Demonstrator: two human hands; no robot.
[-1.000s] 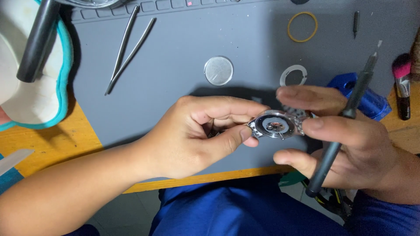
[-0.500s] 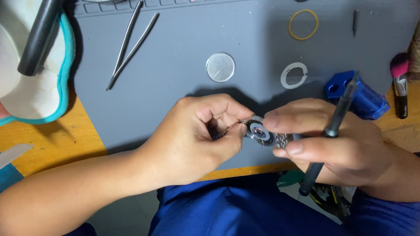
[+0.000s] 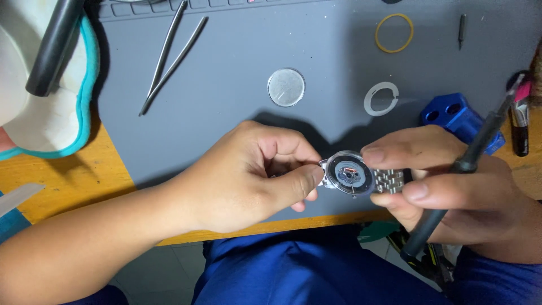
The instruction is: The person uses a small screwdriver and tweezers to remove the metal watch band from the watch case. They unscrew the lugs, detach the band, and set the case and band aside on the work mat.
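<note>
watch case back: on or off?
Off. The watch, held by the left hand and right hand, shows its exposed movement; a round metal disc, possibly the back, lies on the grey mat.

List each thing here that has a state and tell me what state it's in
wristwatch: back open, movement exposed, held by both hands
left hand: pinching the watch edge
right hand: gripping the watch band and a dark tool
tweezers: lying on the grey mat, tips apart

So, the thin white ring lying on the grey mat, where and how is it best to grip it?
Probably grip the white ring across its band, one tip inside the hole and one outside, coming from above. It lies flat on the grey mat, so its edge offers little to pinch. The tweezers nearby would suit it.
</note>
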